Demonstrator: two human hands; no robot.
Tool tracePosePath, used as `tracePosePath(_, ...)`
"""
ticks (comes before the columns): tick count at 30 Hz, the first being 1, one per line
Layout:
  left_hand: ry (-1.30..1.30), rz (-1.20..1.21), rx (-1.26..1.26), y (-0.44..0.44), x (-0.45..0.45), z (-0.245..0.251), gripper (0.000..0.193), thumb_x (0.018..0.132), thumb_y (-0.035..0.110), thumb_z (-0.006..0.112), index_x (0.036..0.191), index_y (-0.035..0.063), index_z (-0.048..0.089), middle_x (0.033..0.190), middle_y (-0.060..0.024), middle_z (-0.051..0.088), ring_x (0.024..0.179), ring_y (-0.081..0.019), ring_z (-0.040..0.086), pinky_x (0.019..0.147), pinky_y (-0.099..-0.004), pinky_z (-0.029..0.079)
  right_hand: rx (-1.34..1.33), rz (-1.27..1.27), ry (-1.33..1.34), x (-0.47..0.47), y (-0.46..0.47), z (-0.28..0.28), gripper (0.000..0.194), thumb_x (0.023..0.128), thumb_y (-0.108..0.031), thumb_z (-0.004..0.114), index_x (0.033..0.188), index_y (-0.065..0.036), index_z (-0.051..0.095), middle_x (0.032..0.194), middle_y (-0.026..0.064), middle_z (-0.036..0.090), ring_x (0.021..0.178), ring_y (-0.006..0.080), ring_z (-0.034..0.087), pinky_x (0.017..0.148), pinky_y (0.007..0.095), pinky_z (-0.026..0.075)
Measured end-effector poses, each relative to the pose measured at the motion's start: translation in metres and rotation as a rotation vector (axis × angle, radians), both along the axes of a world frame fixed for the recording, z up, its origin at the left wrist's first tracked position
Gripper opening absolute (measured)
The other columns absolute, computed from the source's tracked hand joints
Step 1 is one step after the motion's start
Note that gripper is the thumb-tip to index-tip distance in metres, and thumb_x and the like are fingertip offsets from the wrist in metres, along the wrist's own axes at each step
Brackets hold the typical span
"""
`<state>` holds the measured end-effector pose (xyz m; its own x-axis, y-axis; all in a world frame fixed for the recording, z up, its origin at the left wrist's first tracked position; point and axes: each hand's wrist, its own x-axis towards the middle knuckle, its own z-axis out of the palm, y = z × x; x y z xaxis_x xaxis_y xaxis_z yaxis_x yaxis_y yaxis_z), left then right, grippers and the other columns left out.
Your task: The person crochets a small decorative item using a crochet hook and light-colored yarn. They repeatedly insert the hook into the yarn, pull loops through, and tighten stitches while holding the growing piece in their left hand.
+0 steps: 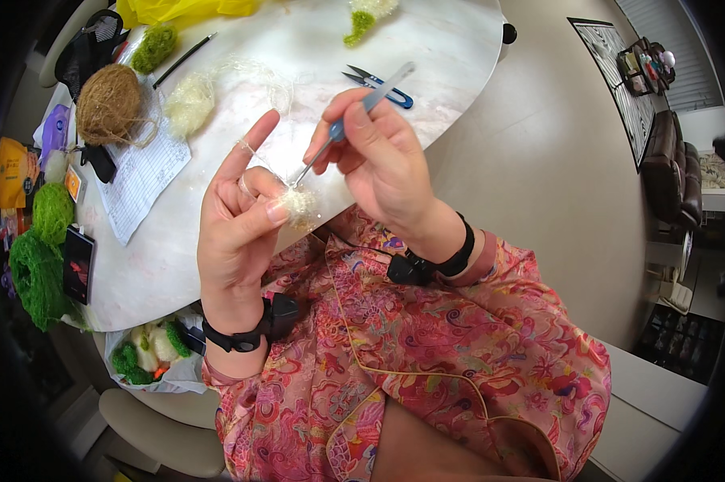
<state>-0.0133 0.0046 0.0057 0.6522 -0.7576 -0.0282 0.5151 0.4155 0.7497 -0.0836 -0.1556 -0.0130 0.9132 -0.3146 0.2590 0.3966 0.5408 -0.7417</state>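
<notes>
Between the thumb and fingers of my left hand [236,205] is a small cream crochet piece [301,208] of fuzzy, glinting yarn. A strand of that yarn passes over my raised left index finger and around another finger. My right hand [380,150] grips a crochet hook [371,102] with a blue and translucent handle, pen-like. Its metal tip meets the top edge of the piece, where a loop seems to sit on it; the exact stitch is too small to tell. Loose strands trail across the table to a cream yarn ball [190,103].
Blue thread snips [380,87] lie beyond my right hand on the round marble-look table [458,78]. Leftward are a brown twine ball [109,103], a written-on paper sheet [142,181], a phone [79,265] and green yarn [37,280]. A plastic bag [181,379] of crocheted pieces hangs below the edge.
</notes>
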Motion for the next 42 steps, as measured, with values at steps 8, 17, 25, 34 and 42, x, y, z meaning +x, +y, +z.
tracePosePath(8,-0.005,0.089,0.026,-0.003,-0.013,0.001,0.081,0.075,-0.008,0.066,0.144,-0.0094,0.024,0.079,-0.0037,0.065,0.073,-0.0079,0.062,0.072,-0.0189,0.049,-1.28,-0.623,-0.606,0.003,-0.01,0.007,0.024,0.072,-0.007,0.07,0.095,-0.014,0.071,0.097,0.0056,0.065,0.072,0.0191,0.058,0.063,0.0286,0.045)
tracePosePath(17,-0.082,0.036,0.07,-0.001,-0.005,0.002,0.08,0.072,-0.007,0.068,0.142,-0.0089,0.03,0.08,-0.0021,0.064,0.074,-0.0067,0.061,0.071,-0.0178,0.047,0.027,-0.037,0.007,0.001,0.001,0.004,0.025,0.1,-0.027,0.047,0.107,-0.003,0.051,0.088,0.0116,0.063,0.084,0.0226,0.064,0.073,0.03,0.048)
tracePosePath(25,0.025,0.048,0.093,-0.002,-0.01,0.003,0.078,0.073,-0.008,0.066,0.141,-0.0107,0.03,0.079,-0.0021,0.063,0.074,-0.0085,0.062,0.075,-0.0199,0.05,-1.148,-0.55,-0.575,0.007,-0.014,0.005,0.025,0.073,-0.005,0.069,0.097,-0.01,0.069,0.096,0.0082,0.067,0.07,0.0206,0.06,0.064,0.0303,0.045)
tracePosePath(34,-0.183,0.113,0.217,-0.004,-0.012,0.001,0.073,0.073,-0.008,0.067,0.14,-0.0084,0.036,0.08,-0.0004,0.062,0.072,-0.0039,0.057,0.07,-0.0165,0.046,-0.463,-0.17,-0.117,0.001,-0.007,0.009,0.018,0.096,-0.019,0.055,0.101,-0.003,0.062,0.093,0.0115,0.065,0.078,0.0194,0.062,0.068,0.0297,0.047)
tracePosePath(42,-0.096,0.134,0.232,-0.008,-0.011,0.003,0.068,0.073,-0.01,0.067,0.136,-0.0104,0.041,0.083,-0.0016,0.063,0.078,-0.0068,0.06,0.081,-0.0197,0.047,-0.572,-0.108,-0.094,0.003,-0.006,0.005,0.02,0.094,-0.02,0.058,0.1,-0.003,0.066,0.094,0.0108,0.067,0.079,0.019,0.064,0.068,0.0291,0.05)
